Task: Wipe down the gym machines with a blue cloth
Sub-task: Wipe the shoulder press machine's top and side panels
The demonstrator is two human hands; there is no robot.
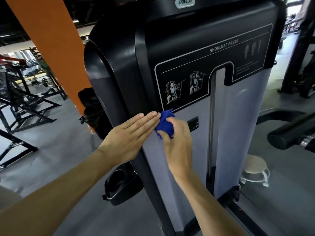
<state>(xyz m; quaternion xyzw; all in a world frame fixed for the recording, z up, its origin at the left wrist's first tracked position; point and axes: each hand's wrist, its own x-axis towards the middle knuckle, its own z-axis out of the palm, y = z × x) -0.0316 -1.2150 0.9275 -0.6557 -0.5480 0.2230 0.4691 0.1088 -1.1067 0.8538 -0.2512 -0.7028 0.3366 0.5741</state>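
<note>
A tall shoulder press machine (238,116) with a black frame and a grey front panel fills the middle of the head view. My right hand (177,142) grips a crumpled blue cloth (164,122) and holds it against the grey panel, just below the black instruction placard (196,77). My left hand (129,135) lies flat with straight fingers on the machine's black left edge, its fingertips touching the cloth.
A black cup holder (119,183) juts from the frame's lower left. A padded black handle (289,133) reaches in from the right, with a small round stool (255,169) below it. An orange pillar (51,40) and black weight racks (25,103) stand to the left on grey floor.
</note>
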